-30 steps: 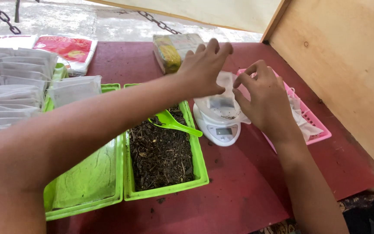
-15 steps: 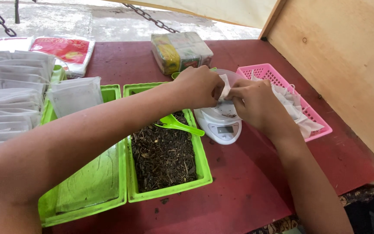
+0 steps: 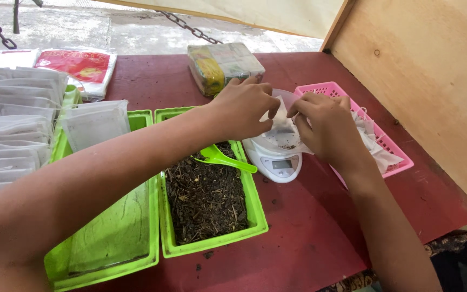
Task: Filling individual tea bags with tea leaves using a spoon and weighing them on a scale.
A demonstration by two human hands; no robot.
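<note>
My left hand [image 3: 242, 106] and my right hand [image 3: 324, 123] both pinch a small white pouch [image 3: 283, 120] and hold it over a little white kitchen scale [image 3: 277, 157]. A clear dish with dark crumbs sits on the scale under the pouch. Just left of the scale is a green tray [image 3: 255, 213] filled with dark dried leaves, with a green scoop [image 3: 221, 157] lying in it. My left forearm crosses above that tray.
A pink basket [image 3: 395, 157] of empty white pouches sits right of the scale. A second green tray [image 3: 104, 243] and stacked white filled pouches [image 3: 12, 124] lie at the left. A wrapped package [image 3: 222, 65] and a red-and-white bag [image 3: 79, 67] are at the back. A wooden wall [image 3: 433, 81] rises on the right.
Both hands have drawn together over the scale and moved slightly nearer to me, now pinching the white pouch between them.
</note>
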